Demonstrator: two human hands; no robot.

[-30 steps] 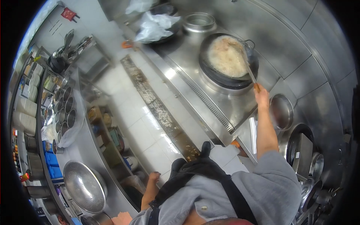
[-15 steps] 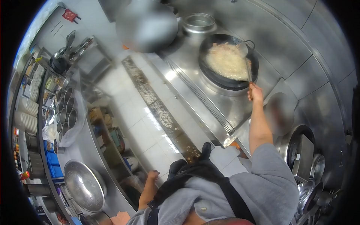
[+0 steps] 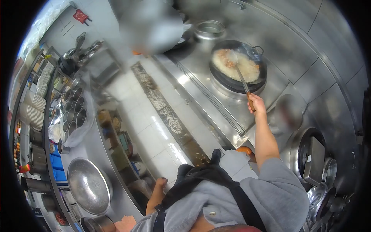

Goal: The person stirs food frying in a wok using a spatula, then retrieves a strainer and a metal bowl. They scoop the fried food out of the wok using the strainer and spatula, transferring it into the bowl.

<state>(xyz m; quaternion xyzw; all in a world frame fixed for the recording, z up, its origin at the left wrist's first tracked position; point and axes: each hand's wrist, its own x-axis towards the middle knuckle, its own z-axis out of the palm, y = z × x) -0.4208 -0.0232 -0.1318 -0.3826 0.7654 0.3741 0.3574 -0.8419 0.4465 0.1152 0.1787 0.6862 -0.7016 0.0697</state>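
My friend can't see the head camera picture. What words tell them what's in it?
A person's right hand holds a wooden-handled ladle in bubbly, pale food in a black wok on a steel stove. Their left hand is low beside them, near a counter with a big metal bowl.

A commercial kitchen, by its fittings: at one o'clock a black wok [image 3: 240,83] of bubbling food sits on a steel range [image 3: 201,73] against metal wall panels [image 3: 293,50]. At nine o'clock, shelves hold stacked plates [image 3: 31,116]; at eight, a big steel bowl [image 3: 89,186] rests on a long metal table [image 3: 119,201]. The floor [image 3: 145,135] is tiled.
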